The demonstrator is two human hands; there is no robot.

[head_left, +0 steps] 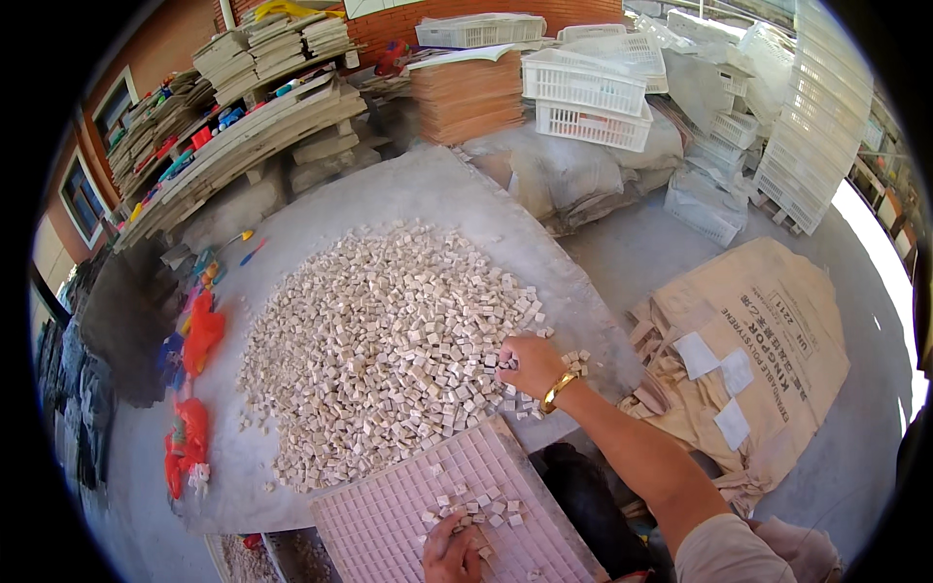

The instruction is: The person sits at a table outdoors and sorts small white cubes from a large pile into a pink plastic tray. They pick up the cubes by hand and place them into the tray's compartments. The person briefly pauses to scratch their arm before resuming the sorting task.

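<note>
A large heap of small square pale stone mosaic tiles (389,330) lies on a grey table (573,301). At the heap's right edge, my right hand (533,366), with a gold bangle at its wrist, has its fingers curled round some tiles, mostly hidden by the hand. In front of the heap, a pink grid tray (389,510) with raised ribs overlaps the table's near edge. My left hand (452,554) rests on the tray, fingers partly stretched and apart, beside several loose tiles (496,507). One tile lies against its thumb side.
Red plastic bags (201,335) lie along the table's left edge. Behind stand stacked boards (277,107), brown sheets (468,97) and white plastic crates (588,92). Tan sacks (768,340) with white paper squares lie at the right. Tall stacked white crates (812,126) rise at the far right.
</note>
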